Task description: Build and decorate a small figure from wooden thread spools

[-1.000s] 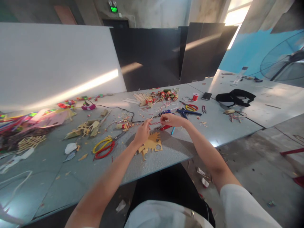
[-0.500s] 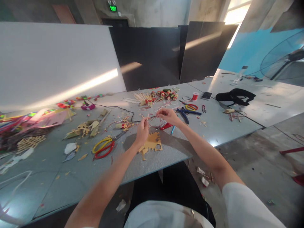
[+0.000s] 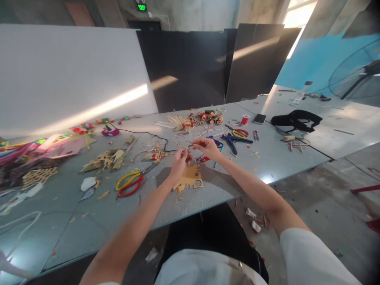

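Note:
Over the middle of the table, my left hand [image 3: 179,163] is closed in a pinch around a thin, short stick, its tip barely showing between the fingers. Close beside it, my right hand [image 3: 208,147] pinches too, its fingertips almost touching the left ones; what it holds is too small to make out. Beneath my hands lies a tan cardboard piece [image 3: 191,178] with a jagged edge and round holes. Red-handled pliers [image 3: 204,159] and a light-blue pen-like tool [image 3: 219,155] lie by my right wrist. Left of my hands rests a bamboo piece with a red band [image 3: 152,156].
Yellow-and-red-handled scissors [image 3: 130,185] lie at left, near bamboo scraps [image 3: 108,160]. Farther back are banded bamboo pieces [image 3: 208,117], a red thread spool [image 3: 244,119], blue-handled pliers [image 3: 233,141] and a phone [image 3: 259,118]. A black cap [image 3: 297,120] sits at right.
My right hand has moved slightly left, and the two hands are closer together. The stick, upright in my left hand before, now shows less above the fingers.

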Tool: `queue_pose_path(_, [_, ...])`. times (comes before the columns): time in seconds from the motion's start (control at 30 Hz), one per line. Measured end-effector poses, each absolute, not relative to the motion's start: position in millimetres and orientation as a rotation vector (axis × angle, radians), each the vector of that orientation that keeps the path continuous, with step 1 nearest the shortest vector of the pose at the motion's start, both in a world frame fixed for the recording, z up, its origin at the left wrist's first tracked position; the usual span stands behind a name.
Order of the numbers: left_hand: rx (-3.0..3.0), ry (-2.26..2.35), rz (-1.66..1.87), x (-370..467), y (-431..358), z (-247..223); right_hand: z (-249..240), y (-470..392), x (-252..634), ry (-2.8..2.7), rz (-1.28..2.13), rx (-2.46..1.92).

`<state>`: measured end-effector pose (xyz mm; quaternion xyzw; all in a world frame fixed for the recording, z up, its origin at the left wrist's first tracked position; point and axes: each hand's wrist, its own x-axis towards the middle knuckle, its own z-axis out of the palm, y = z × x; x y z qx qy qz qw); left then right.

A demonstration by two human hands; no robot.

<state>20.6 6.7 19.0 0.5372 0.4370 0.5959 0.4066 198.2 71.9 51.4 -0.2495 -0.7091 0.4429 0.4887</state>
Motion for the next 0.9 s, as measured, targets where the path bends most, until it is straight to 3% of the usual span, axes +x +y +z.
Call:
queue_pose_path(0.27, [1.204,1.063,1.398,20,8,20,44,68,190,-1.613,1.016,-0.628])
queue_pose_path(0.6, [1.059,1.093,1.624,17,11,18,45,58,190,-1.888,0.708,-0.566])
queue_pose_path(0.9, [1.037,1.112,1.645,9,16,15,34,71,187,-1.762,0.982,-0.57])
